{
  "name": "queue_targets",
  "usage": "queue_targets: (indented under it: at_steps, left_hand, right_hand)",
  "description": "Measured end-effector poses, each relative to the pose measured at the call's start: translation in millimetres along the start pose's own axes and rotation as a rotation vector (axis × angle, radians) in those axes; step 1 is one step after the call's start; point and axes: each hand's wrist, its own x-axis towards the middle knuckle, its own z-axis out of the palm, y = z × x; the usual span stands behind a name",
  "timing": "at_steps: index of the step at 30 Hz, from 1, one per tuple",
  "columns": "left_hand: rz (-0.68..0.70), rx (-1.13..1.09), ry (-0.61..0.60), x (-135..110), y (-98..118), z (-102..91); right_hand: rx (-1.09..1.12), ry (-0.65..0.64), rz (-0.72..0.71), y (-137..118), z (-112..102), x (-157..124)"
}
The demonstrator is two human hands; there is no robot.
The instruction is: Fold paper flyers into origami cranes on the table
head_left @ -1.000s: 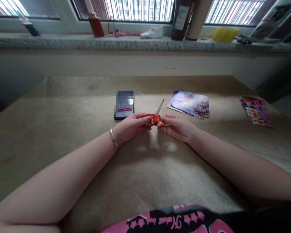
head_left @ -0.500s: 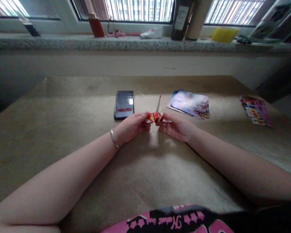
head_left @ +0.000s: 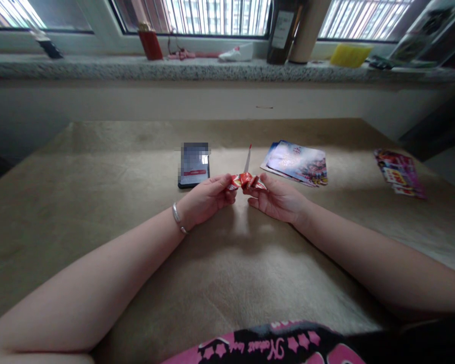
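Observation:
A small origami figure, crane-like and folded from red, yellow and white printed paper (head_left: pixel 245 179), is held just above the table between my two hands. From its middle a slim pale spike with a red tip points away from me. My left hand (head_left: pixel 215 196), with a silver bangle (head_left: pixel 178 216) at the wrist, pinches the figure's left end between thumb and fingers. The right end lies between the thumb and curled fingers of my right hand (head_left: pixel 278 198). Fingers cover part of both ends.
A phone (head_left: pixel 194 167) lies left of the hands. Glossy printed cards (head_left: pixel 298 161) are stacked beyond my right hand, with colourful printed strips (head_left: pixel 399 173) near the table's (head_left: pixel 117 141) right edge. Bottles, a red container (head_left: pixel 150 41) and a yellow block (head_left: pixel 351 54) stand on the stone windowsill.
The paper figure's ends have spread a little and its right end shows more. The spike has tipped slightly upward. My right thumb has shifted; both arms stay almost in place.

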Motion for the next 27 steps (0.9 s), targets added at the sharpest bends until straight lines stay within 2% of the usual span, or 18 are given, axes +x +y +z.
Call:
queue_targets:
  at_steps: [4,9,15,19,23,27]
  left_hand:
    - [0.014,0.016,0.017,0,-2,0.1]
    - [-0.011,-0.002,0.060,1,-1,-1.8]
    - [-0.022,-0.055,0.069,1,0,-2.9]
    - [-0.011,-0.055,0.127,-2,0,-3.6]
    - [0.006,0.051,0.121,-6,1,-1.0]
    - [0.006,0.175,0.154,-8,1,3.2]
  right_hand:
    - [0.012,0.039,0.005,0,-1,2]
    - [-0.011,0.182,0.049,0,-4,4]
    - [-0.048,0.227,0.060,-2,-3,5]
    - [-0.131,0.316,-0.025,-7,-2,5]
    - [-0.272,0.459,-0.195,-11,-6,2]
    - [-0.623,0.452,-0.355,-8,-10,-4]
